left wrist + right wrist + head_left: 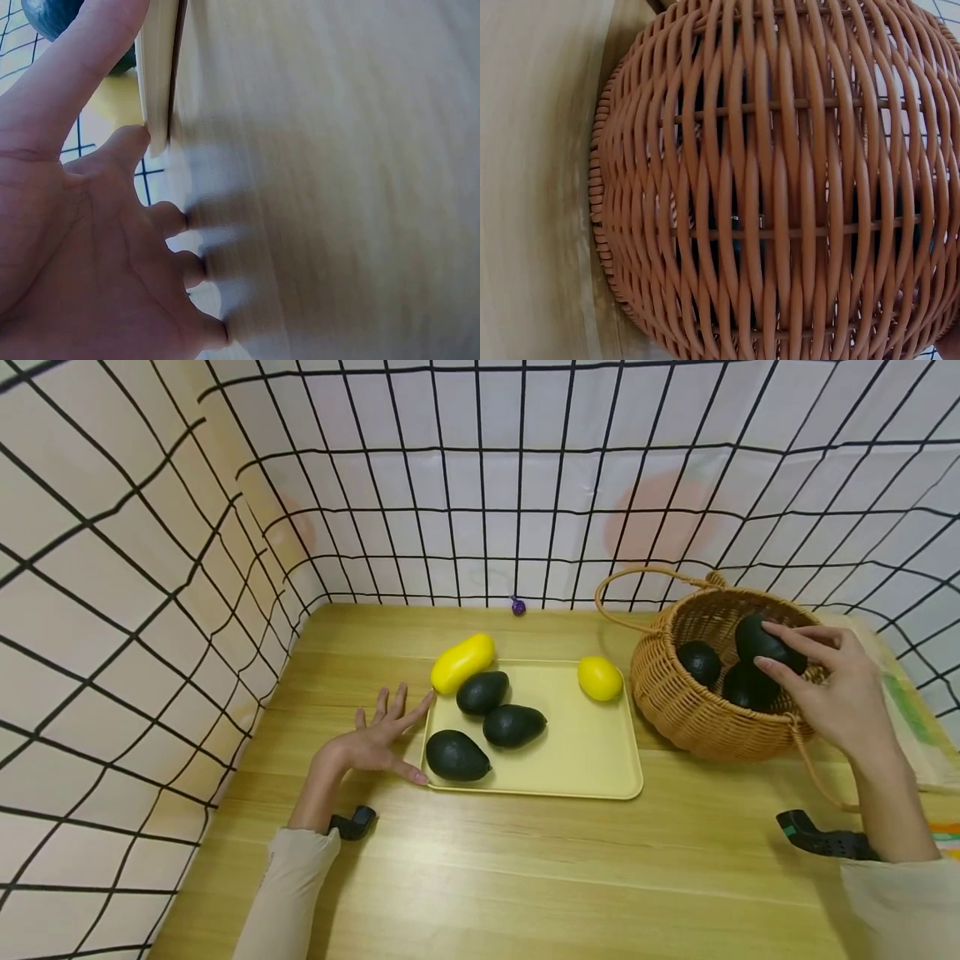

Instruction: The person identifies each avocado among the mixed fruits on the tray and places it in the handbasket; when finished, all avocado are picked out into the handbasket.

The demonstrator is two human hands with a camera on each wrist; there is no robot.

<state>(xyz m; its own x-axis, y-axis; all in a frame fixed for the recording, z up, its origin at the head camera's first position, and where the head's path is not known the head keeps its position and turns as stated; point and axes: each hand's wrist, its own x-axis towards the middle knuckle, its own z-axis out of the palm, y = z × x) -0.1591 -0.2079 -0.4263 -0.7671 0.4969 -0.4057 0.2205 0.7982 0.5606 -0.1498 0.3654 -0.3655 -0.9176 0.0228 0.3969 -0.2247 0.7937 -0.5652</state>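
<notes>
My right hand (847,685) grips a dark avocado (756,639) between thumb and fingers, inside the mouth of a wicker basket (686,722). Two more avocados, one of them this dark avocado (697,662), lie in the basket. The basket's woven side (780,165) fills the right wrist view and hides most of that hand. With fingers spread, my left hand (375,745) touches the left edge of a pale yellow tray (577,747). On the tray lie three avocados (515,726) and a lemon (600,678). A long yellow fruit (462,663) rests across its far left corner.
Black wire grid panels (480,477) stand along the back and sides of the wooden table (525,868). One basket handle (622,578) sticks out to the left, the other hangs toward the front. A small purple ball (518,607) lies at the back.
</notes>
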